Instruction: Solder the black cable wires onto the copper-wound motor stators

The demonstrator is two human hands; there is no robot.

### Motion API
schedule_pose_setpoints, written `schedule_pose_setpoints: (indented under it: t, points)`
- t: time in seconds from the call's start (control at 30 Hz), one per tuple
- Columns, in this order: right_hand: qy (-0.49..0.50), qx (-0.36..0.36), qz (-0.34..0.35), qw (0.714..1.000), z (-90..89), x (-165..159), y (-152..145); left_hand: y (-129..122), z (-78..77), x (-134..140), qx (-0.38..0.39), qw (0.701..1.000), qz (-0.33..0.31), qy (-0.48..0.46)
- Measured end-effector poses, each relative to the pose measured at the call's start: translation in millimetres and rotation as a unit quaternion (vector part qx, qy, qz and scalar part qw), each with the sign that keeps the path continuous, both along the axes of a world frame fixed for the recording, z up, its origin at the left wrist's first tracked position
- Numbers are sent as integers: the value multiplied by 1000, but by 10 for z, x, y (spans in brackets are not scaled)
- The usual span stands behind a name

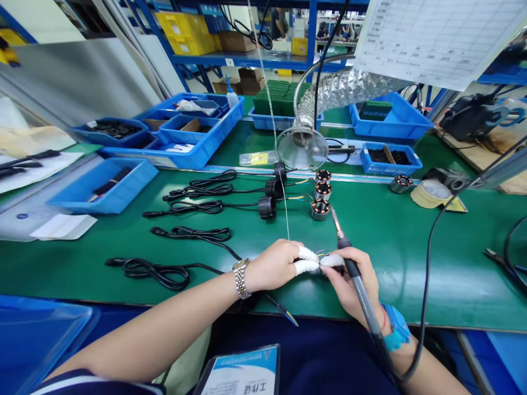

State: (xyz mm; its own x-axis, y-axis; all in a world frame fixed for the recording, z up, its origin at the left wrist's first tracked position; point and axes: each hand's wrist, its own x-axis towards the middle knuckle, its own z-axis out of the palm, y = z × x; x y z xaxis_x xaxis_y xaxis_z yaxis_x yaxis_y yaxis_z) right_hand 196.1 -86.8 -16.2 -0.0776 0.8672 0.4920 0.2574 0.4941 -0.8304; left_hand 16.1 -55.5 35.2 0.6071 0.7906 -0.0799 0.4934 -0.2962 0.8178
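My left hand (274, 266), with white covers on the fingertips, pinches thin coloured wires (320, 253) near the front of the bench. My right hand (356, 280) grips a soldering iron (357, 274), its tip pointing up and away from me. Thumb and a white-covered finger of that hand also close at the wires, touching my left fingertips. A dark part under these fingers is mostly hidden. Beyond stand three copper-wound motor stators (320, 209) in a column, wired to black caps (267, 208) on coiled black cables (197, 207). A cable end with bared coloured wires (290, 315) lies by my left wrist.
Solder wire (284, 203) hangs down beside my left hand. A fume funnel (302, 151) is above the stators. Blue bins (391, 167) line the back, and another blue tray (102, 189) sits left. Further right are a lone stator (401, 184), a tape roll (430, 195) and pliers (504, 263).
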Motion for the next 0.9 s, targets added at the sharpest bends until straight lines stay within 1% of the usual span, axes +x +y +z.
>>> schedule_pose_setpoints:
  t: [0.1, 0.17, 0.2, 0.27, 0.37, 0.47, 0.5, 0.57, 0.63, 0.7, 0.8, 0.9]
  points:
    - [25, -49, 3, 998, -3, 43, 16, 12, 24, 29, -75, 997, 34, 11]
    - [4, -63, -11, 998, 25, 124, 19, 31, 17, 41, -93, 994, 58, 13]
    - [-20, -56, -18, 998, 44, 171, 15, 41, 8, 44, -89, 994, 64, 13]
    - [-84, -13, -15, 996, 79, 252, -2, 55, -10, 44, -71, 996, 58, 15]
    - [-170, 51, 42, 983, 98, 283, -25, 54, -21, 39, -33, 999, 36, 22]
    - [-206, 70, 85, 972, 93, 225, -14, 32, -12, 34, -7, 999, 33, 25]
    - [-212, 75, 87, 971, 95, 201, -2, 24, -9, 33, -6, 999, 36, 24]
    - [-216, 76, 66, 971, 110, 157, 31, 10, -5, 35, -8, 999, 47, 21]
    - [-208, 45, 27, 977, 135, 119, 69, 2, -4, 44, -13, 998, 59, 14]
    - [-185, -16, -6, 983, 160, 79, 107, 0, -1, 58, -16, 997, 70, 9]
    - [-138, -100, -14, 985, 178, 8, 146, 1, 12, 81, -19, 996, 82, 2]
    - [-104, -142, -10, 984, 174, -43, 144, 1, 26, 91, -27, 996, 87, -1]
